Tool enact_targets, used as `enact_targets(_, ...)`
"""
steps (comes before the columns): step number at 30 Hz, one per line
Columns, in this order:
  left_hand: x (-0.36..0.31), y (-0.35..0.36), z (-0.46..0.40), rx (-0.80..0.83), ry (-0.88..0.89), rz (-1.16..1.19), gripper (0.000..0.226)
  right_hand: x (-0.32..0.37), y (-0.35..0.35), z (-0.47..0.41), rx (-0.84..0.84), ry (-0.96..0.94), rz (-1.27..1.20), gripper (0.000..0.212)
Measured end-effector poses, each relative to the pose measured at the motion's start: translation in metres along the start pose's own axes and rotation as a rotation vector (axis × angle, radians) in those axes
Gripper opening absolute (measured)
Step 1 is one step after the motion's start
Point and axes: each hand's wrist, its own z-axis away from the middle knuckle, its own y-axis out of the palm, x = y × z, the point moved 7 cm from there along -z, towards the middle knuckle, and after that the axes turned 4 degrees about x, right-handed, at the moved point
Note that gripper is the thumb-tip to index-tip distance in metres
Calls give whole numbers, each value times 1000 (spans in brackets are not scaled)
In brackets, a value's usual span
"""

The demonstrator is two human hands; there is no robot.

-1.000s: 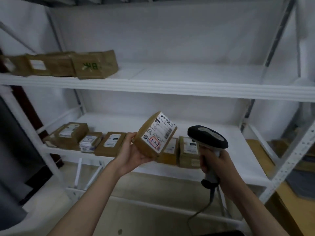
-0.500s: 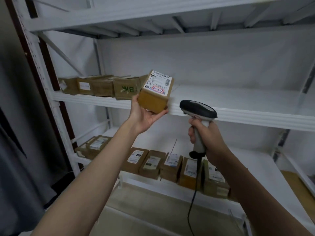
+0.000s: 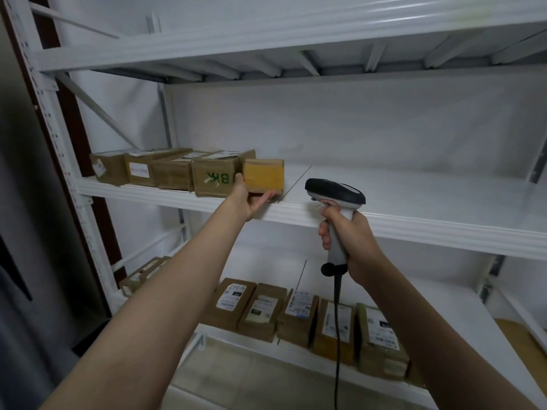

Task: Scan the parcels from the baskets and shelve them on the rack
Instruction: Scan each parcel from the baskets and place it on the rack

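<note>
Holding a small parcel (image 3: 263, 176) on the rack's middle shelf (image 3: 414, 202), the left hand (image 3: 251, 199) grips it beside a box marked BK (image 3: 216, 180); the right hand (image 3: 349, 241) clasps the scanner (image 3: 334, 192).

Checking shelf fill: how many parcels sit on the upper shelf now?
5: four in a row at the left, plus one the left hand is placing.

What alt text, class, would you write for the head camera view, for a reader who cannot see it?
A person's left hand sets a small brown parcel on the middle shelf of a white rack, at the right end of a row of boxes. The right hand grips a corded barcode scanner. More labelled parcels line the shelf below.
</note>
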Motion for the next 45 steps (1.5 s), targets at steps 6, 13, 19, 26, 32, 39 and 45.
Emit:
enact_targets(6,-3,-21,-5,-118,163,68,47,-20,10,-10,-2,50,16,30)
enact_targets(13,-14,-24,-13,-143,171,5,36,-29,16,-11,11,66,44,26)
enact_targets(19,4,-19,0,-102,167,-277,17,-41,-1,14,126,36,152,12)
enact_targets(26,94,-17,20,230,16,-541,23,-86,-67,74,106,188,272,13)
enact_targets(32,212,-15,41,521,-277,-841,27,-127,-138,149,-59,413,292,17)
enact_targets(39,370,-20,76,688,-468,-1095,26,-175,-220,279,-369,598,191,14)
enact_targets(45,500,-31,140,872,-595,-1252,23,-231,-280,417,-693,793,35,21)
